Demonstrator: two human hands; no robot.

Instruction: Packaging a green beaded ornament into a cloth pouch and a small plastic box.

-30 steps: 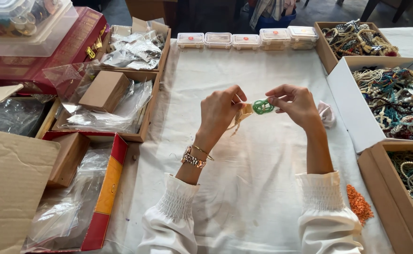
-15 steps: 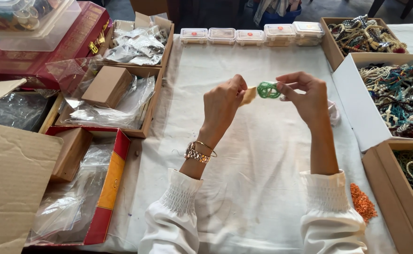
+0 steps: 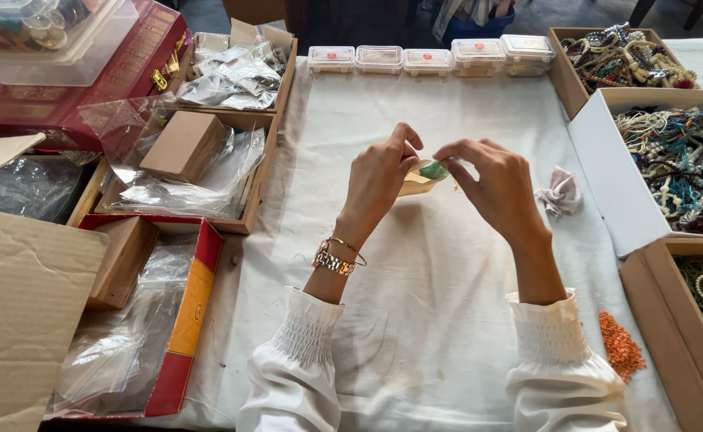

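My left hand and my right hand meet above the white cloth at the middle of the table. Between their fingertips is a small green ring-shaped piece, pinched by the right hand and half inside a small tan pouch that the left hand holds. A bracelet and a watch sit on my left wrist. Both arms wear white sleeves.
Five small clear lidded boxes line the far edge. Cardboard boxes of beaded jewellery stand at the right. Boxes with plastic bags lie at the left. A crumpled cloth and an orange bead pile lie on the right.
The hands have come lower and closer to the cloth. The green piece, earlier held up in plain view between the fingers, now sits partly in the tan pouch.
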